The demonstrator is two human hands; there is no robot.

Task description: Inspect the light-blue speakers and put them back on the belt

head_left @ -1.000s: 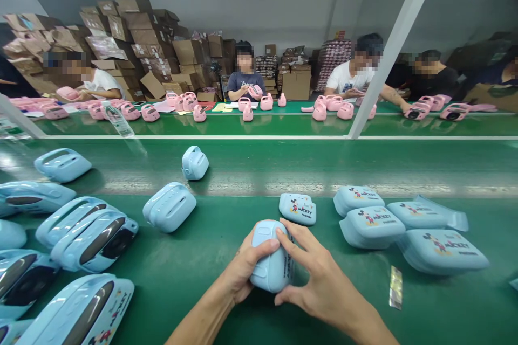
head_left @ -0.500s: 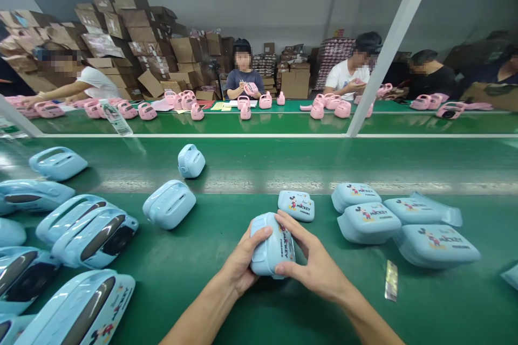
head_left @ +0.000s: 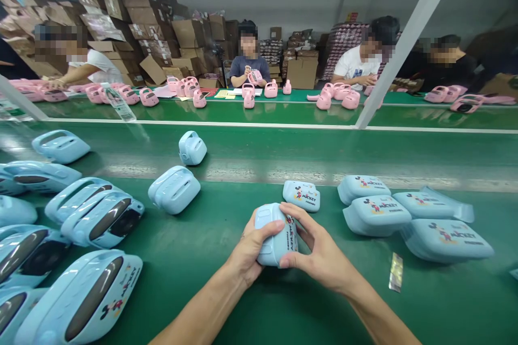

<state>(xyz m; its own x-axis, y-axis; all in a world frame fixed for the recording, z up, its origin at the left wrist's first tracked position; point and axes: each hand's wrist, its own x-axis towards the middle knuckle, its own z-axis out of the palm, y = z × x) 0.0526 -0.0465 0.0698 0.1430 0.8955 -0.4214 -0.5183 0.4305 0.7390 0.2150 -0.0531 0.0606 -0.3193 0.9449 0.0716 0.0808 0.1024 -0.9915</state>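
Big green bench (head_left: 226, 302) runs left to right across the whole shot. There's a second green strip on the far side where other people sit with pink cases (head_left: 194, 98).

Behind them on the far left is a wall of cardboard boxes (head_left: 133, 16), stacked pretty messily. Can't tell what's in any of them.

Near left there's a pile of bigger blue shells (head_left: 81, 302) with dark glossy windows, lying on their sides, several touching.

Right of centre is a cluster of flat blue lids (head_left: 376, 215) with a Mickey cartoon print, overlapping each other. One more sits alone just beyond the hands.

The light blue case (head_left: 277, 234) is small, rounded, glossy plastic, with the same Mickey print and dark lettering on its right-facing side. It's near centre, low over the bench, and I can't tell if it touches. Both hands are clamped on it: left hand (head_left: 249, 248) with its thumb over the top, right hand (head_left: 324, 253) with fingers wrapped over the printed side.

Smallest bit: a shiny foil strip (head_left: 395, 272) lying flat to the right, apart from the right hand.
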